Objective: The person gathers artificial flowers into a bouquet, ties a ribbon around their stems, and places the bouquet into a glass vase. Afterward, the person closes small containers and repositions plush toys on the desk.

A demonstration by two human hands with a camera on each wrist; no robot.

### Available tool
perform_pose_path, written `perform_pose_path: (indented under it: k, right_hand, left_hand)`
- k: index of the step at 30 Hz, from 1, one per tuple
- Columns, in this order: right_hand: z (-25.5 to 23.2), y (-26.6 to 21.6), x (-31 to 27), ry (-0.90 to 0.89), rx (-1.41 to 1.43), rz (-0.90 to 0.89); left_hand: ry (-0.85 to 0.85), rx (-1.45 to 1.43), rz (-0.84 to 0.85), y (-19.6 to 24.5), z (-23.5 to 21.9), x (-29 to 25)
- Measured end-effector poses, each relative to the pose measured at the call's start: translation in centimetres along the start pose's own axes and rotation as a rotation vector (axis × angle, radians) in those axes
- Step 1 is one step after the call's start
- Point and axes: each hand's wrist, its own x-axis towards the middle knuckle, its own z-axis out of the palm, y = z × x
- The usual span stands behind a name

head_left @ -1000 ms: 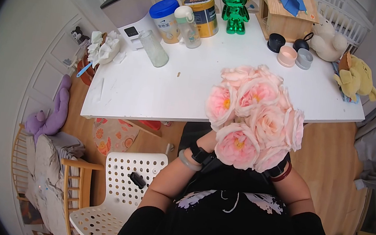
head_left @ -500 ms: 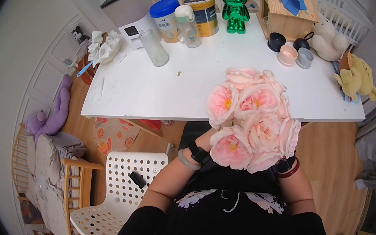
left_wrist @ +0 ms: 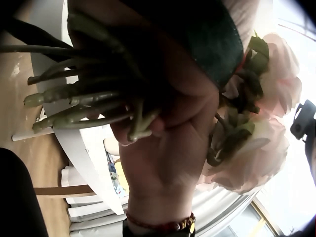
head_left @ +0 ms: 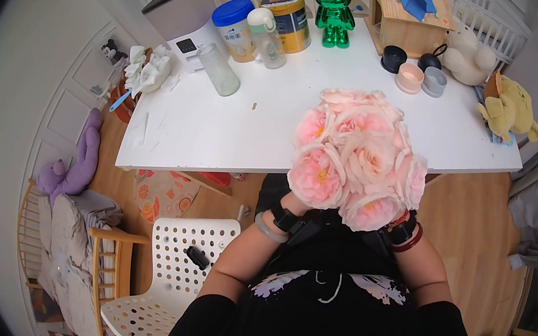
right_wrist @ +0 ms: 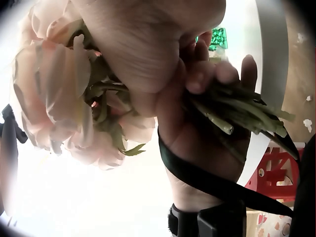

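A bouquet of pale pink roses (head_left: 371, 157) is held upright in front of the body, by the table's near edge, its blooms covering most of both hands in the head view. Below the blooms, the left hand (right_wrist: 210, 140) grips the bundled green stems (right_wrist: 222, 111), which lie across its palm. The right hand (left_wrist: 165, 153) also has its fingers curled round the stems, close against the left hand. A dark green ribbon (right_wrist: 197, 177) crosses the left hand near the wrist and trails down; its far end is hidden.
On the white table (head_left: 220, 132) stand a frosted glass vase (head_left: 219, 71), a blue-lidded can (head_left: 235, 29), a bottle (head_left: 268, 40), a green bear figure (head_left: 335, 15), small cups (head_left: 409, 79) and a wooden house (head_left: 404, 27). A perforated white chair (head_left: 171, 230) is at the left.
The bouquet has turned and tilted in the hands: its lower blooms have shifted up and to the left. Both forearms stay nearly in place.
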Motion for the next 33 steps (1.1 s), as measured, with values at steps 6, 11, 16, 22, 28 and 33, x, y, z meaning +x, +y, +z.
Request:
perform_pose_path:
  k: [6, 11, 16, 22, 28, 33]
  right_hand:
    - [-1.5, 0.0, -0.3, 0.008, -0.141, 0.014]
    - [-1.4, 0.1, -0.2, 0.009, -0.259, 0.026]
    - [-1.7, 0.2, 0.5, 0.010, -0.378, 0.036]
    - [-3.0, 0.3, 0.6, 0.010, -0.521, 0.053]
    - [-3.2, -1.4, 0.6, 0.141, -0.395, 0.270]
    - [-2.6, -5.4, 0.4, 0.146, -1.063, 0.038]
  left_hand:
    - [0.022, -0.066, -0.100, 2.0, 0.5, 1.0]
    - [0.005, -0.018, 0.079, 2.8, -0.1, 2.1]
    - [0.096, -0.069, -0.164, 1.7, -0.6, 1.4]
    - [0.067, -0.430, -0.419, 3.5, -1.6, 1.4]
    - [0.205, -0.587, -0.536, 4.2, -3.0, 2.9]
    - [0.273, -0.418, -0.538, 4.6, -3.8, 3.3]
